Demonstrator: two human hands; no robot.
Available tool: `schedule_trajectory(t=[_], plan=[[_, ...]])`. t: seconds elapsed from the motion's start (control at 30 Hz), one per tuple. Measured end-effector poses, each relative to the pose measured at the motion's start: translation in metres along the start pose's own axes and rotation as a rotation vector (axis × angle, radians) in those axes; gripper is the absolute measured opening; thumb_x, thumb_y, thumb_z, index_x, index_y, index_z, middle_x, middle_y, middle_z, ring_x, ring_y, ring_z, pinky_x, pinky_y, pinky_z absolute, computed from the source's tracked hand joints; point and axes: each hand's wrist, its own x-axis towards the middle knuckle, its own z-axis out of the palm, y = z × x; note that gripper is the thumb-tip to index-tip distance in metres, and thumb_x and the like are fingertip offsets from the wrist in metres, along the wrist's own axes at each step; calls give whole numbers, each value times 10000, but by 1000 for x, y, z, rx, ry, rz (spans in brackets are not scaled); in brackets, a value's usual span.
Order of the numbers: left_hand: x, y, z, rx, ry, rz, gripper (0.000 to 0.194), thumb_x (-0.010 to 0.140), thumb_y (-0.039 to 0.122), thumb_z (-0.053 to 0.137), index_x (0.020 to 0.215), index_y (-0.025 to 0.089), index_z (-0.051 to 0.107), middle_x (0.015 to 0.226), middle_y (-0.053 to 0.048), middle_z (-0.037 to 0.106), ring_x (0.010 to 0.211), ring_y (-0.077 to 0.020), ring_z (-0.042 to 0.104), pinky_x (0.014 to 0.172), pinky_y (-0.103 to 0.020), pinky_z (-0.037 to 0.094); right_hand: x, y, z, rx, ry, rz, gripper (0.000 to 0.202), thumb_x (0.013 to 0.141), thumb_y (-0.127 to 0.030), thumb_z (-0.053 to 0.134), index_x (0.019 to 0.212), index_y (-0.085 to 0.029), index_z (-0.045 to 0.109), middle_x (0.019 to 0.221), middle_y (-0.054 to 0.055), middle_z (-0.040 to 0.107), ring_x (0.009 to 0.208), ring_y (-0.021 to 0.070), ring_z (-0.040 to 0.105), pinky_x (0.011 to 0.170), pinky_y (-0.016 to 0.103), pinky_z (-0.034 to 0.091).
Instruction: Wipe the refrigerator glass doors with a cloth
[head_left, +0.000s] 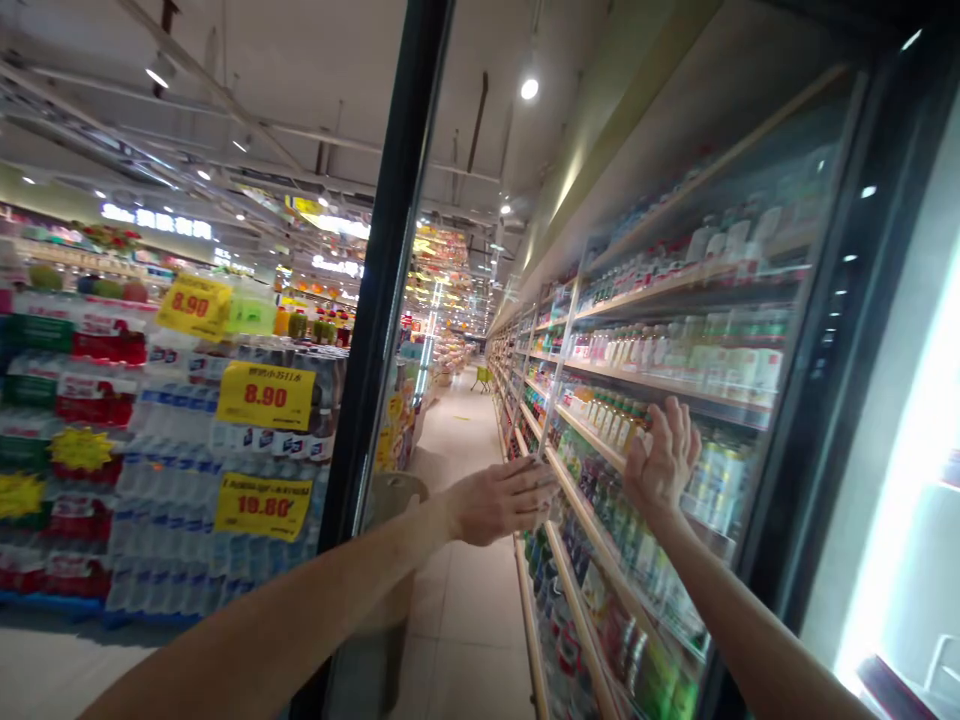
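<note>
My left hand [504, 502] reaches in from the lower left, palm down, fingers stretched out to the right. To its right, my right hand [661, 458] is raised with its fingers up and slightly apart. I see nothing held in either hand. Both are in front of a glass door with a dark frame [386, 250]; whether they touch the pane I cannot tell. Behind them in the picture, long shelves [600, 450] carry rows of bottles [615, 415]. These may show through the glass or as a reflection. The fingertips are somewhat blurred.
At the left stand stacks of bottled water [169, 500] with yellow price signs [265, 395]. An aisle floor [465, 600] runs away down the middle, with a green trolley [481, 378] far off. A brown bin-like container [386, 600] is behind my left arm. A bright light strip [900, 470] glows at the right.
</note>
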Motion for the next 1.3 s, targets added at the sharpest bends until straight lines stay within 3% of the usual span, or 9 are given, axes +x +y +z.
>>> schedule_trajectory(t=[0.07, 0.23, 0.3, 0.43, 0.63, 0.7, 0.87, 1.07, 1.3], plan=[[1, -26, -9, 44, 14, -90, 324, 890, 277, 430, 1190, 219, 539, 1375, -32, 482, 1337, -208, 342, 1138, -390, 255, 0, 1, 1, -3, 6, -2, 469, 878, -313, 375, 1315, -152, 428, 1395, 175, 425, 1346, 274, 328, 1062, 523, 263], [4, -85, -33, 228, 214, -769, 356, 881, 249, 454, 1232, 196, 478, 1408, -94, 425, 1393, -237, 216, 1120, -466, 261, -1, 3, 4, -3, 27, -8, 473, 874, -314, 385, 1324, -174, 421, 1397, 158, 429, 1341, 268, 339, 1060, 514, 266], [2, -72, -29, 205, 176, -687, 365, 871, 248, 473, 1233, 199, 478, 1410, -95, 420, 1393, -247, 214, 1121, -469, 260, -1, 4, 4, -2, 34, -8, 470, 875, -315, 385, 1321, -171, 426, 1397, 160, 429, 1341, 265, 340, 1063, 507, 263], [-6, -40, -20, 92, 15, -163, 332, 879, 252, 463, 1208, 236, 504, 1385, -32, 466, 1364, -188, 290, 1146, -391, 234, -1, 4, 3, -10, 23, -11, 473, 876, -317, 387, 1327, -176, 418, 1404, 158, 421, 1347, 262, 331, 1067, 501, 261], [-1, -87, -38, 214, 173, -784, 375, 876, 256, 454, 1248, 217, 468, 1429, -87, 398, 1385, -250, 236, 1111, -479, 262, -2, 5, 3, -12, 19, -9, 478, 877, -309, 392, 1339, -186, 397, 1409, 155, 415, 1353, 261, 321, 1066, 510, 259], [2, -77, -33, 198, 147, -720, 370, 870, 268, 467, 1235, 209, 482, 1420, -91, 406, 1380, -265, 245, 1108, -479, 266, -1, 4, 3, -17, 21, -10, 474, 877, -313, 392, 1332, -181, 406, 1407, 159, 417, 1350, 262, 327, 1065, 509, 263], [2, -31, -16, 84, -1, -143, 330, 886, 263, 443, 1208, 234, 513, 1362, -25, 488, 1327, -204, 346, 1131, -395, 246, -1, 3, 4, -17, 27, -18, 467, 879, -305, 384, 1325, -171, 416, 1398, 162, 429, 1348, 262, 332, 1067, 506, 272], [1, -90, -38, 208, 142, -758, 374, 873, 267, 458, 1242, 212, 476, 1421, -91, 405, 1369, -256, 265, 1113, -474, 248, -2, 4, 4, -18, 40, -45, 514, 896, -242, 337, 1404, -177, 298, 1400, 173, 424, 1360, 251, 312, 1068, 509, 273], [6, -69, -30, 159, 69, -441, 349, 856, 253, 493, 1204, 223, 508, 1405, -63, 434, 1373, -218, 262, 1148, -439, 176, -4, 4, 4, -17, 36, -38, 585, 879, -189, 329, 1447, -223, 194, 1443, 155, 364, 1368, 245, 296, 1066, 528, 272]])
